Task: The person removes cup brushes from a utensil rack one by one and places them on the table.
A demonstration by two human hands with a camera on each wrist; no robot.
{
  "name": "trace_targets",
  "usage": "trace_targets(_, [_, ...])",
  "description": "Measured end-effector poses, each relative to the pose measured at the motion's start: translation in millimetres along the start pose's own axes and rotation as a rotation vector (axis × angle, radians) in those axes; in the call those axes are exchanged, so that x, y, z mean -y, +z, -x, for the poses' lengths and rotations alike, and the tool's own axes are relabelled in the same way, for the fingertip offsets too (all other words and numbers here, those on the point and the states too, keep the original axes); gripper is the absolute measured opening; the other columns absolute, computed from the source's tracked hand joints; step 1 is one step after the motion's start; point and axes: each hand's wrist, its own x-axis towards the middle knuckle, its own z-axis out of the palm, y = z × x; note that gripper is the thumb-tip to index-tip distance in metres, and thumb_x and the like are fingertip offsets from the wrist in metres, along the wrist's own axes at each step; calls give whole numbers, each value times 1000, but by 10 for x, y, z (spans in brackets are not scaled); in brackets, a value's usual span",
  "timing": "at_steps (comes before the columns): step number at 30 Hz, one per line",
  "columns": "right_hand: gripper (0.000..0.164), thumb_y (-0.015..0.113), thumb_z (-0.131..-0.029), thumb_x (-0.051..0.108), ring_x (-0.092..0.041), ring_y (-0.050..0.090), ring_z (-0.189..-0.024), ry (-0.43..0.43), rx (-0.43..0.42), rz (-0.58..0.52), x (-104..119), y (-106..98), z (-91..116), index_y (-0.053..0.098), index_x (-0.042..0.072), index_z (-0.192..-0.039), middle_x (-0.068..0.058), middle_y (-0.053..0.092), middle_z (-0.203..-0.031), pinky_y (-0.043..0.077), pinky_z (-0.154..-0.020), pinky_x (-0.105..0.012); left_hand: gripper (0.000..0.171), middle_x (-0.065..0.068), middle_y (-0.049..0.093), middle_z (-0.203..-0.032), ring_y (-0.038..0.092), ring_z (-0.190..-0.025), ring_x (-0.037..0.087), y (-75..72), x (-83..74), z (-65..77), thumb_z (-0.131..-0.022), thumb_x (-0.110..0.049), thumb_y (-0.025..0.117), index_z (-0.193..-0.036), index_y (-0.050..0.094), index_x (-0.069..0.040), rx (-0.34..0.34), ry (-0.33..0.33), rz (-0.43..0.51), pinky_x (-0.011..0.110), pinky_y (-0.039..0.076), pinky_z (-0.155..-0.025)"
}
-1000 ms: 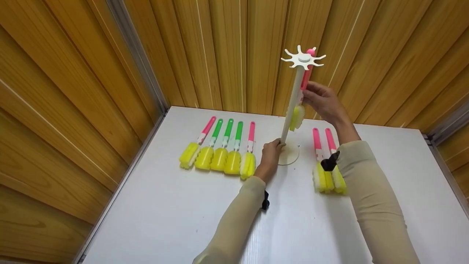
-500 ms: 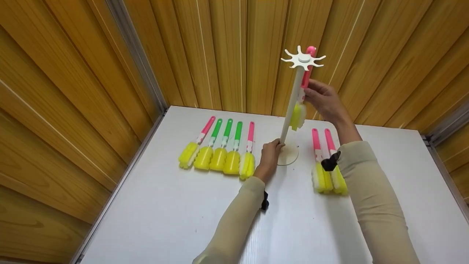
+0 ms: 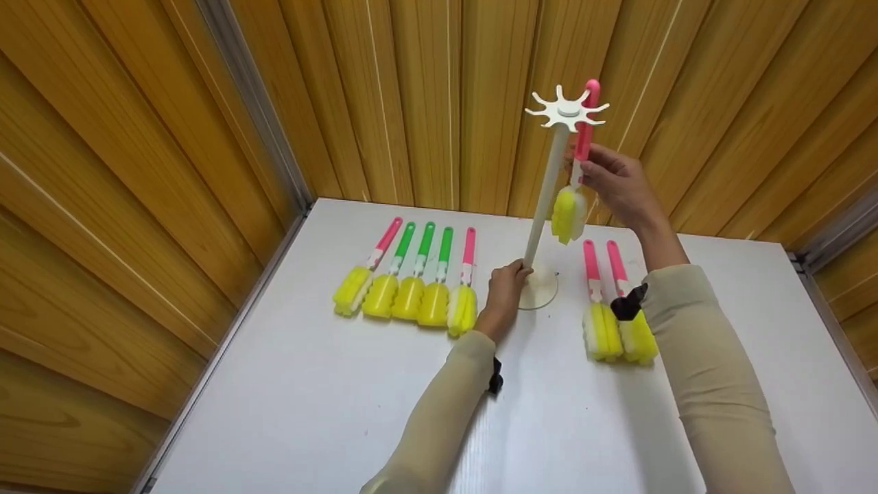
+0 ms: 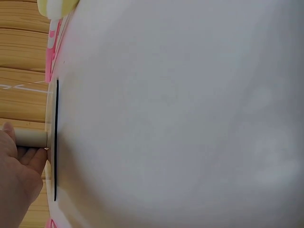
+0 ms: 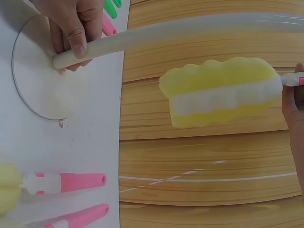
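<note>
My left hand (image 3: 506, 295) grips the bottom of a pale upright pole (image 3: 547, 199), just above its round base (image 3: 542, 291). In the left wrist view the thumb and fingers wrap round the pole. A white star-shaped hook top (image 3: 568, 110) with several curved arms crowns it. To the right of the pole, my right hand (image 3: 621, 184) pinches a pink-handled sponge brush (image 3: 584, 140) at its neck. The brush stands handle up, its tip level with the hooks and overlapping them in the head view. Its yellow and white sponge head (image 5: 221, 90) hangs over the back of the table.
Left of the stand, several sponge brushes (image 3: 411, 298) with green and pink handles lie in a row on the white table (image 3: 274, 398). Two pink-handled brushes (image 3: 602, 329) lie on the right, near my right sleeve. Wooden panel walls (image 3: 425, 103) rise behind and at the sides.
My right hand has moved the brush slightly right and up, so its handle and sponge head now show clear of the pole. The left hand stays on the pole.
</note>
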Motion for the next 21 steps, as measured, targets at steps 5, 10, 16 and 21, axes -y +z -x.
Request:
trace_targets(5, [36,57,-102,2,-24,60,-113,3,-40,23,27,-46,32,61,2,-137,-14,66,-125,50,-99,-25,17,8,74,-99,54,-79,5,7,1,5,-101,-24,62,-107,72,-11,-5,-1,-4,18,44,-66])
trace_targets(10, [36,59,-101,2,-22,60,-111,-3,-82,23,64,-69,66,61,1,-137,-10,67,-122,51,-96,-24,17,8,74,-95,56,-78,7,25,1,5,-101,-23,63,-106,72,-10,-18,-2,-21,19,46,-67])
trace_targets(16, [35,57,-100,-3,-22,61,-108,-33,-103,-3,106,-103,157,60,-3,-135,-12,67,-119,51,-97,-25,15,7,73,-92,59,-77,9,42,-1,-4,-101,-21,64,-102,71,-8,-41,4,-31,20,49,-67])
trace_targets(21, [35,60,-99,-1,-22,62,-104,-36,-150,22,136,-157,265,61,-4,-134,-12,68,-117,53,-90,-23,17,8,74,-96,58,-80,8,35,-1,-4,-101,-22,63,-105,72,-8,-28,-15,-14,20,49,-70])
